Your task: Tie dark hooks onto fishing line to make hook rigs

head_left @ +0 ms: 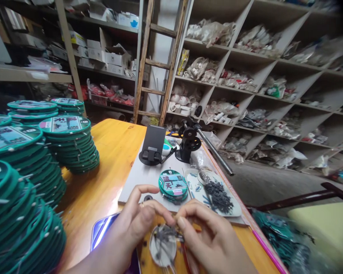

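Note:
My left hand [142, 224] and my right hand [208, 232] meet at their fingertips in front of me. The right thumb and index finger pinch something too small to make out. One left finger reaches to the same point, while another stays raised and curved; what it grips is hidden. Just below the fingertips is a small round dish [163, 253] with blurred dark bits in it. Beyond my hands lies a short stack of round green reels with printed labels [173, 186]. To its right, a white tray [234, 208] carries a heap of small dark pieces [219, 196].
Tall stacks of green reels [71, 148] crowd the left of the wooden table [111, 133]. A black phone stand [152, 146] and a black geared device with a metal rod [190, 139] stand behind the reels. Shelves [228, 49] and a ladder [160, 61] rise beyond.

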A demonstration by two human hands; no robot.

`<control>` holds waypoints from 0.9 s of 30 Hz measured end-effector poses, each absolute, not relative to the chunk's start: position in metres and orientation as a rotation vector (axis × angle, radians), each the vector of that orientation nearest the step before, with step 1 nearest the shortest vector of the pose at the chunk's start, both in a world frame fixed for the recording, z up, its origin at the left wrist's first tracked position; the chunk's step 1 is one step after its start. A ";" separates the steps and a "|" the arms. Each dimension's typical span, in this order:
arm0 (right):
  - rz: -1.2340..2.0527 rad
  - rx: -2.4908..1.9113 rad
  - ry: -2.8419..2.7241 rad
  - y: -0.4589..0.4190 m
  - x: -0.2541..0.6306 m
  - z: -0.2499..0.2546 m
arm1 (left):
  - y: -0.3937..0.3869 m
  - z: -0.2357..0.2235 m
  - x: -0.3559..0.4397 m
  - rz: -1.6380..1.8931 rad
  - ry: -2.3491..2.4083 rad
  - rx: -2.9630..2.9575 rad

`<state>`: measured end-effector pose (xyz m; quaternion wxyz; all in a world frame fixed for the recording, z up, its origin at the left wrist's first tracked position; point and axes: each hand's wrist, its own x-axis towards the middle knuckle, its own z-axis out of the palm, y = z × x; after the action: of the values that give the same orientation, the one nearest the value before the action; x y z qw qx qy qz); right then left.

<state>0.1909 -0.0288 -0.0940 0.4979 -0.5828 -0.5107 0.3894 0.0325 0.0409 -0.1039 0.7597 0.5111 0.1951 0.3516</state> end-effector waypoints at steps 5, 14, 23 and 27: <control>1.134 -1.313 -0.941 -0.032 0.192 -0.083 | 0.045 -0.119 0.041 0.745 0.158 0.773; 0.927 -1.273 -0.970 -0.029 0.186 -0.084 | 0.039 -0.103 0.039 0.696 0.288 0.723; 0.756 -1.317 -1.175 -0.028 0.181 -0.093 | 0.035 -0.113 0.038 0.646 0.383 1.032; 0.712 -1.364 -1.263 -0.029 0.180 -0.094 | 0.027 -0.099 0.039 0.736 0.594 1.244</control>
<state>0.1797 -0.0291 -0.0935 0.5445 -0.5748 -0.5322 0.2999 0.0393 0.0274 -0.0987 0.7099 0.5606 0.2679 0.3317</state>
